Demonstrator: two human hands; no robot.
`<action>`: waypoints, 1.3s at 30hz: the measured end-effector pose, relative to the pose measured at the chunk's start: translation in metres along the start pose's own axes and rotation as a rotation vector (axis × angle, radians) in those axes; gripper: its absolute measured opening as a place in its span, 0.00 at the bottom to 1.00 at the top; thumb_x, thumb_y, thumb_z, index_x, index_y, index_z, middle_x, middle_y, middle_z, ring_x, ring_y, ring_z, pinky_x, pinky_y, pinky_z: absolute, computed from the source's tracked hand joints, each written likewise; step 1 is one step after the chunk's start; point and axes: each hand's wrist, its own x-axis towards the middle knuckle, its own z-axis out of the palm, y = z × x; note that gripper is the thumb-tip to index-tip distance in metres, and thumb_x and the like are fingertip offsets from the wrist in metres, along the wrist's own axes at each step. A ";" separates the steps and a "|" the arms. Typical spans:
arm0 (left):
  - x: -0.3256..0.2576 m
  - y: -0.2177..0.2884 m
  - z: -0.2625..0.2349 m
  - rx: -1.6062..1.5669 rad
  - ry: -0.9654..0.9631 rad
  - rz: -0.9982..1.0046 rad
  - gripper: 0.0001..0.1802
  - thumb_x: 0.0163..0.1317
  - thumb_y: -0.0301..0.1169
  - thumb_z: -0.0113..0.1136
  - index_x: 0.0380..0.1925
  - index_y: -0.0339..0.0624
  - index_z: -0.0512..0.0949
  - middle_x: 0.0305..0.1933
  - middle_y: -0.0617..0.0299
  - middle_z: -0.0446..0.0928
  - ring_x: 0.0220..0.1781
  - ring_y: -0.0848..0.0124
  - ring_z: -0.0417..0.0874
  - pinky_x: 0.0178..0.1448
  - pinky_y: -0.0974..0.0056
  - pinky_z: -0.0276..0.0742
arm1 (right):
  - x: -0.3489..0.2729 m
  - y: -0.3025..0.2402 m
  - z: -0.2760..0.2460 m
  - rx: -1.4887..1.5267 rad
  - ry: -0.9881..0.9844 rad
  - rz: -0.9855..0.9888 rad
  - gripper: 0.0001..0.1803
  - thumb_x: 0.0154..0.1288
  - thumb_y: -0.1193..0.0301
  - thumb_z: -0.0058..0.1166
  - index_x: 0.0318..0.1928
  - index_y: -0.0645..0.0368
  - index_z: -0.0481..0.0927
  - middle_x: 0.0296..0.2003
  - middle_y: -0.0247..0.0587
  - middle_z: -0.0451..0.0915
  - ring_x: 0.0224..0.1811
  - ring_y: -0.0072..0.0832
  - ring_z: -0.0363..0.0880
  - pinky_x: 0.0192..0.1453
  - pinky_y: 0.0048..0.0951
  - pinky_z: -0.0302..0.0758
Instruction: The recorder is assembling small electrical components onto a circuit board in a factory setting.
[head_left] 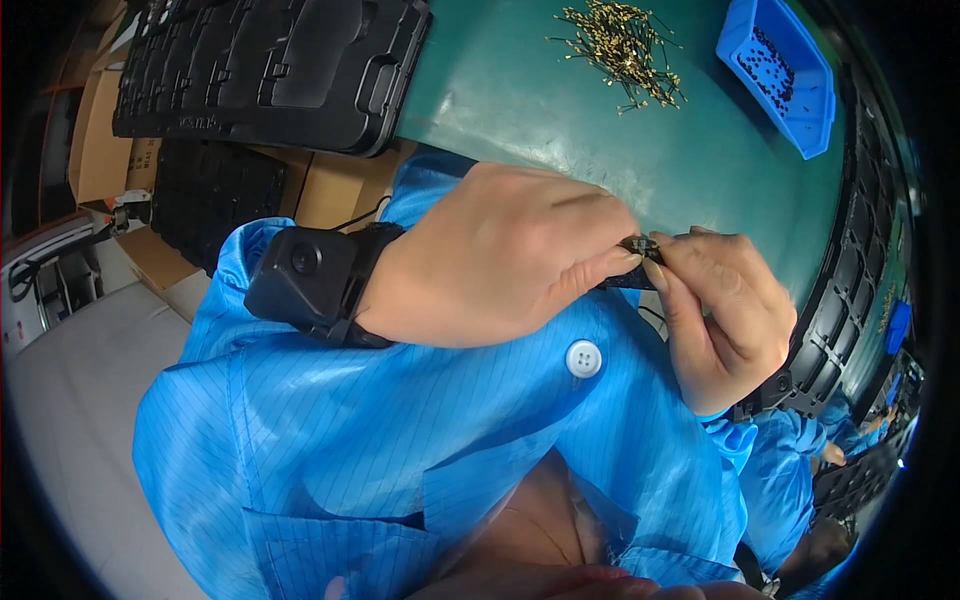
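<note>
My left hand (510, 255) is closed, its thumb and fingertips pinched on a small dark part (641, 246). From the other side my right hand (730, 305) grips the same part between thumb and index finger. The two sets of fingertips almost meet in front of my chest, near the edge of the green table (500, 90). Fingers cover most of the part, so its exact kind does not show. Beyond my hands lies a loose pile of short black leads with gold-coloured ends (625, 55).
A blue bin (815, 125) holding small black pieces stands at the far right. Black moulded plastic trays (385, 110) lie at the far left, and others line the right edge (850, 230). Cardboard boxes (340, 188) sit below the table. Another person in blue (785, 470) is at lower right.
</note>
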 end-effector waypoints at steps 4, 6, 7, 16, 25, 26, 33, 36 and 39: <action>-0.001 0.000 -0.001 0.009 -0.037 -0.009 0.07 0.52 0.27 0.57 0.29 0.35 0.73 0.22 0.55 0.71 0.22 0.59 0.74 0.25 0.62 0.68 | -0.003 0.004 0.000 0.033 0.009 -0.077 0.12 0.36 0.82 0.61 0.28 0.66 0.80 0.22 0.45 0.76 0.20 0.31 0.76 0.24 0.23 0.72; -0.001 0.000 -0.001 -0.017 -0.033 0.002 0.07 0.51 0.27 0.57 0.28 0.36 0.73 0.22 0.55 0.71 0.23 0.58 0.74 0.26 0.61 0.68 | -0.003 0.003 -0.001 0.039 0.003 -0.065 0.12 0.36 0.81 0.61 0.28 0.67 0.80 0.22 0.44 0.76 0.20 0.31 0.76 0.24 0.23 0.72; 0.000 0.000 0.000 -0.016 -0.032 -0.002 0.07 0.51 0.27 0.57 0.28 0.36 0.73 0.22 0.55 0.71 0.23 0.58 0.74 0.26 0.61 0.68 | -0.003 0.003 -0.001 0.045 -0.004 -0.057 0.12 0.35 0.81 0.61 0.28 0.67 0.80 0.21 0.44 0.76 0.20 0.31 0.75 0.24 0.24 0.72; -0.002 -0.004 -0.001 -0.016 -0.023 0.025 0.07 0.51 0.27 0.58 0.28 0.37 0.72 0.22 0.56 0.71 0.23 0.59 0.74 0.26 0.61 0.68 | -0.001 -0.001 0.000 0.004 -0.003 -0.081 0.11 0.37 0.79 0.62 0.28 0.66 0.80 0.21 0.44 0.76 0.20 0.30 0.75 0.27 0.27 0.73; -0.005 -0.009 0.005 -0.048 -0.019 0.032 0.06 0.52 0.26 0.57 0.28 0.36 0.72 0.22 0.56 0.71 0.23 0.59 0.74 0.25 0.61 0.67 | -0.004 0.000 -0.001 -0.034 -0.032 -0.039 0.12 0.38 0.79 0.63 0.29 0.65 0.81 0.20 0.42 0.76 0.20 0.29 0.75 0.28 0.27 0.74; -0.006 -0.009 0.005 -0.049 -0.020 0.028 0.06 0.52 0.26 0.57 0.28 0.36 0.72 0.22 0.56 0.71 0.23 0.59 0.74 0.25 0.61 0.67 | -0.004 -0.001 -0.001 -0.033 -0.035 -0.041 0.12 0.38 0.79 0.63 0.29 0.65 0.81 0.20 0.42 0.76 0.20 0.29 0.75 0.28 0.27 0.74; -0.007 -0.009 0.006 -0.099 -0.051 0.019 0.06 0.51 0.25 0.57 0.28 0.36 0.72 0.22 0.56 0.71 0.22 0.59 0.74 0.24 0.61 0.66 | -0.006 -0.001 -0.005 -0.036 -0.074 -0.048 0.13 0.38 0.78 0.63 0.31 0.65 0.80 0.22 0.42 0.77 0.21 0.29 0.76 0.31 0.27 0.74; -0.008 -0.009 0.008 -0.087 -0.046 0.024 0.06 0.51 0.25 0.57 0.28 0.36 0.72 0.21 0.56 0.71 0.22 0.59 0.73 0.24 0.61 0.66 | -0.008 0.000 -0.005 -0.043 -0.084 -0.050 0.13 0.38 0.78 0.63 0.30 0.65 0.80 0.22 0.42 0.77 0.21 0.29 0.76 0.30 0.26 0.74; -0.007 -0.011 0.010 -0.104 -0.035 0.020 0.05 0.51 0.25 0.56 0.28 0.37 0.72 0.21 0.56 0.71 0.22 0.59 0.73 0.24 0.61 0.66 | -0.008 0.002 -0.003 -0.038 -0.076 -0.042 0.12 0.38 0.78 0.63 0.29 0.65 0.80 0.21 0.42 0.77 0.20 0.29 0.76 0.30 0.26 0.74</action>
